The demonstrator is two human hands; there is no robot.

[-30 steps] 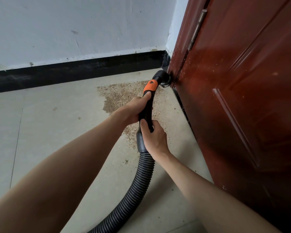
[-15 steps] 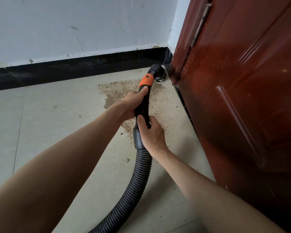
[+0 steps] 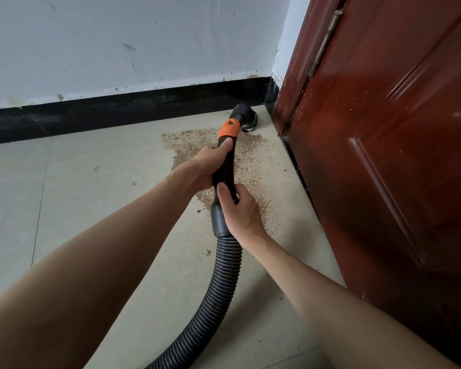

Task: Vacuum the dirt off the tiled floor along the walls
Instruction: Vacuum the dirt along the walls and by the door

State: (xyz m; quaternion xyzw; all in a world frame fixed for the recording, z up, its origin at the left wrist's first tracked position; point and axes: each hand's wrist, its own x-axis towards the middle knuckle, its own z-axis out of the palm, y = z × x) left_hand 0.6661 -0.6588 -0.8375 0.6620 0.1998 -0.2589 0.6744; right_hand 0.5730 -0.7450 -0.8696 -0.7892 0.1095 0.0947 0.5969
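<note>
Since the earlier frames, the round brush nozzle [image 3: 246, 118] has travelled away from the base of the red-brown door [image 3: 383, 155] and now sits on the tiled floor [image 3: 91, 209] in the corner, just beside the black skirting [image 3: 117, 113] of the white wall [image 3: 117, 43]. Both hands are clamped on the black wand [image 3: 225, 169]: the left hand [image 3: 206, 166] grips the upper section just below the orange collar [image 3: 228, 130], thumb laid along the tube, and the right hand [image 3: 238, 209] grips the lower section where the grey cuff [image 3: 218, 219] joins the ribbed hose [image 3: 218, 283]. Both forearms extend forward from the bottom of the view and converge on the wand; the hose trails back between them toward the lower edge. The dirt [image 3: 194, 143], a spread of tan granules, lies on the floor between the skirting and the door, directly beneath and around the hands, with scattered specks toward the near side. Step in hand, as judged: working the far corner edge of the patch. Most of the patch is not yet lifted. The next move appears to call for drawing the nozzle back through the granules in overlapping passes, keeping the brush flat on the tile and close to the skirting and the door's lower edge.
</note>
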